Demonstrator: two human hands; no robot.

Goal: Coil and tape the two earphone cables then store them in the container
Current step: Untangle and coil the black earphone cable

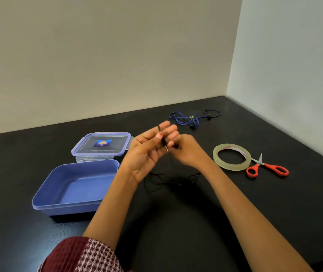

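1. Two hands meet above the middle of the table (pixel 235 213). The right hand (pixel 188 152) is blurred, so its fingertips are hard to make out, but they are bunched and pinch the black cable (pixel 163 142).
2. The left hand (pixel 149 152) shows its palm, fingers straight and close together. Its thumb presses the cable's turns against them.
3. The black cable is thin. A few turns go round the left fingers, and a metal plug tip pokes out between the hands. The rest lies loose on the table under the wrists, barely visible against the dark top.
4. The blue cable (pixel 194 116) lies in a loose tangle near the far wall, well apart from the hands. Its earbuds are too small to make out.
5. The tub (pixel 74 206) sits lidless left of the left forearm, which hides its right corner. Just behind it is a clear lidded box (pixel 102 144) with an unreadable label.
6. Tape (pixel 231 167) and scissors (pixel 266 166) lie to the right, with the blades touching the roll. A patterned sleeve (pixel 90 256) is cut off by the bottom edge.
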